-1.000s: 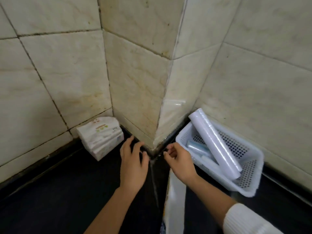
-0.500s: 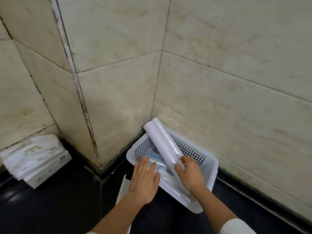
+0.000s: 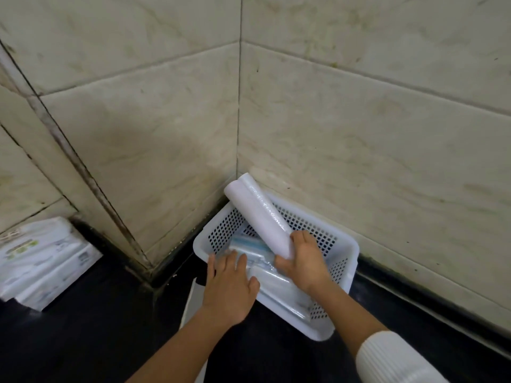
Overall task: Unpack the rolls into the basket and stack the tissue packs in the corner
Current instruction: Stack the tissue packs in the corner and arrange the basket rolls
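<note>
Both hands have come forward from the protruding wall corner to the basket, and the view has swung right with them. The left hand lies flat, fingers spread, over the near rim; the right hand grips the low end of the tall white roll, propped toward the far corner. Other wrapped rolls lie inside. The tissue packs sit stacked on the floor's far-left corner, so little seems left.

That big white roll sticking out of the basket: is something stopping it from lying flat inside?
Yes. Smaller wrapped rolls already fill the basket floor beneath the big white roll, which the right hand grips.
</note>
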Demonstrator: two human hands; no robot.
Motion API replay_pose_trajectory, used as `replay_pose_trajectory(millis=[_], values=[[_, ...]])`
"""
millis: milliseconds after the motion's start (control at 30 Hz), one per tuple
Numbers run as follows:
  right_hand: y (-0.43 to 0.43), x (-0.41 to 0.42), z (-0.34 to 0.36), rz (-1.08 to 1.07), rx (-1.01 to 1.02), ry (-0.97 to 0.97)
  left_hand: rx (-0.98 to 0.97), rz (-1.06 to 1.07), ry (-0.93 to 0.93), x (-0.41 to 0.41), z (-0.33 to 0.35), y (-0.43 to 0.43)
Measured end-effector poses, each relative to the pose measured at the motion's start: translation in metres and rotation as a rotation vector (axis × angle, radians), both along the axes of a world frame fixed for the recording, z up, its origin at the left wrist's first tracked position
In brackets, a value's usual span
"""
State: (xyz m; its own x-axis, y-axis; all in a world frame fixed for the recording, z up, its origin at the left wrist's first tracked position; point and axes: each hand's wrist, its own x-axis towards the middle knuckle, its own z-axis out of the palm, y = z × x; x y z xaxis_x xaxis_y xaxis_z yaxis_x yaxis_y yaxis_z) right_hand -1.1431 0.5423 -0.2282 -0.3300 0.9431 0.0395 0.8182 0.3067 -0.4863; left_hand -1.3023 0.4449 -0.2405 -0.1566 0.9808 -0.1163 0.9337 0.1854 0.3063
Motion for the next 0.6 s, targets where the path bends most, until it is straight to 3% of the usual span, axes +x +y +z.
replay_pose_trajectory(millis=[133,300,600], values=[[0.01,0.025,0.026,0.012,0.042,0.091,0.11,-0.023,0.023,0.002,0.006,0.029],[0.03,0.043,0.048,-0.025,0.051,0.138,0.216,-0.225,0.073,0.003,0.012,0.089],[0.049,0.026,0.029,-0.018,-0.004,0.111,0.334,-0.356,0.166,-0.023,0.016,0.125]])
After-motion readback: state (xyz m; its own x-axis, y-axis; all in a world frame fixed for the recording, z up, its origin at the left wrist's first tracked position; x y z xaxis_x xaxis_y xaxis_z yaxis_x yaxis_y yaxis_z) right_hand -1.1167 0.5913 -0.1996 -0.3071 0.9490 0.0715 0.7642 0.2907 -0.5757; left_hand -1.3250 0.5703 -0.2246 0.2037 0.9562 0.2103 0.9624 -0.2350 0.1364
